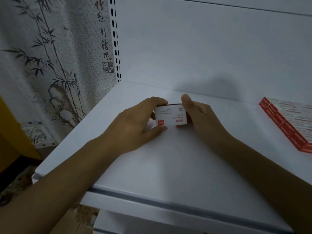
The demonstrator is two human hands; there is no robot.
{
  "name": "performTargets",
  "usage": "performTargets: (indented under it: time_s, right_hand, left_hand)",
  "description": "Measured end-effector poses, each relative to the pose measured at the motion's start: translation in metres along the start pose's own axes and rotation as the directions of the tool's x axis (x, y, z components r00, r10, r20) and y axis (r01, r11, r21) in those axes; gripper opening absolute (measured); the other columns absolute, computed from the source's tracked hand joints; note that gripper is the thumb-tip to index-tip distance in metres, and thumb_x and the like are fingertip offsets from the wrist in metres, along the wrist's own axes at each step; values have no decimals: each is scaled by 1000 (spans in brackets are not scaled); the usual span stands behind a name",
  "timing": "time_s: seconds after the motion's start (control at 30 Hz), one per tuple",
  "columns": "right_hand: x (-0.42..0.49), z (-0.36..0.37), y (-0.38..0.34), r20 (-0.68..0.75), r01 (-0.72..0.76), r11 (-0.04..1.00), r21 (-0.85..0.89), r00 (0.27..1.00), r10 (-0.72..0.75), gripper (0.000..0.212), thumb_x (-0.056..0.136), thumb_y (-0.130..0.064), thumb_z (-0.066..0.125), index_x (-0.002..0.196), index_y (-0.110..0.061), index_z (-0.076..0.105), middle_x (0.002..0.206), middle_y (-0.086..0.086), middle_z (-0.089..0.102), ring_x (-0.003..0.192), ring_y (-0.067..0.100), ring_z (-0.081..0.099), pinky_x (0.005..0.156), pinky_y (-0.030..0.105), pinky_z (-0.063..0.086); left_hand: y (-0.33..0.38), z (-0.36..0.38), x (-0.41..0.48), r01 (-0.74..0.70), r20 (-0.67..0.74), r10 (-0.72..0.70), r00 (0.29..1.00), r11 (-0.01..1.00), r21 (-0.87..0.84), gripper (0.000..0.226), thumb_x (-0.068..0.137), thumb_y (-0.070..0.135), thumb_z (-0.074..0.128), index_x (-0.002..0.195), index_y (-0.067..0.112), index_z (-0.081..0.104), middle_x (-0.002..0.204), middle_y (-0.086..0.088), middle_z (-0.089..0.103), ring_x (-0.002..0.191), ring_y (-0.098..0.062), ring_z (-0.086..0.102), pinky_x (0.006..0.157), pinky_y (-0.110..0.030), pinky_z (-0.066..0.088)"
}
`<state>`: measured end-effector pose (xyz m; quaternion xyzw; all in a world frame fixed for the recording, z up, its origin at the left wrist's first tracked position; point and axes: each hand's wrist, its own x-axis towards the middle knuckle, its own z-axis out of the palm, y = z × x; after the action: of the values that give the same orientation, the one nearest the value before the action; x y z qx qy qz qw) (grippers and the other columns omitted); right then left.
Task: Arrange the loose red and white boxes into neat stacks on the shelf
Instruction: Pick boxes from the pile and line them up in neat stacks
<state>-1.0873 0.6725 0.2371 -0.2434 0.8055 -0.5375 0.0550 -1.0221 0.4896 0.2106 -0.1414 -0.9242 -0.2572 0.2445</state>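
Currently both hands, left hand (135, 122) and right hand (200, 117), are pinching one box (170, 115) by its ends mid-shelf (152, 166), apparently placing it; next likely comes squaring it, then fetching from the blurred stack (287, 125).

White metal shelf (152, 166) w/ plain white back panel (202, 48); slotted upright (116, 39) at its left edge. Left of that, pale wall covering (42, 22) w/ ink bamboo, rocks, vertical calligraphy (103, 31) & a square seal (108, 67). Far left, yellow furniture (13, 132), partly out of view. Light dim; soft shadow on panel.
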Motion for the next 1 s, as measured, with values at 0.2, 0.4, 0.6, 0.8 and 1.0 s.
performTargets:
  time_s: [0.2,0.4,0.6,0.8,1.0]
  right_hand:
    - [-5,1,-2,96,50,999,7,994,-50,30,83,-34,61,102,-10,65,84,-3,70,68,4,66,60,11,47]
    - [-6,4,-3,155,-56,979,196,988,25,43,76,-46,58,105,-15,66,96,4,72,85,16,70,83,28,54]
    - [-5,15,-22,279,-291,689,664,951,132,39,87,-41,52,107,-9,62,98,8,68,89,18,67,83,30,51]
    - [-14,-15,-28,201,-301,624,721,953,228,28,84,-38,61,96,-13,63,91,7,69,89,25,69,81,37,54]
    - [-34,-80,-24,68,-159,699,697,985,156,34,84,-33,63,109,-12,59,99,11,67,89,23,68,70,31,54]
  left_hand:
    - [8,-5,3,88,-166,-88,982,996,-7,49,78,57,55,120,37,41,103,23,59,90,3,55,73,-34,52]
    - [13,-6,3,61,-309,-29,951,994,94,49,77,44,64,119,24,51,104,10,62,87,-6,58,69,-29,53]
    - [25,0,10,-149,-265,218,939,954,259,44,82,22,65,123,15,51,114,-1,59,93,-18,58,64,-34,52]
    - [45,8,15,-165,-68,172,983,981,98,71,82,31,65,143,16,32,135,5,48,116,-8,49,88,-18,45]
    - [108,33,38,-116,-77,103,992,973,-201,76,83,43,62,144,33,18,139,15,43,123,-5,46,97,-27,46]
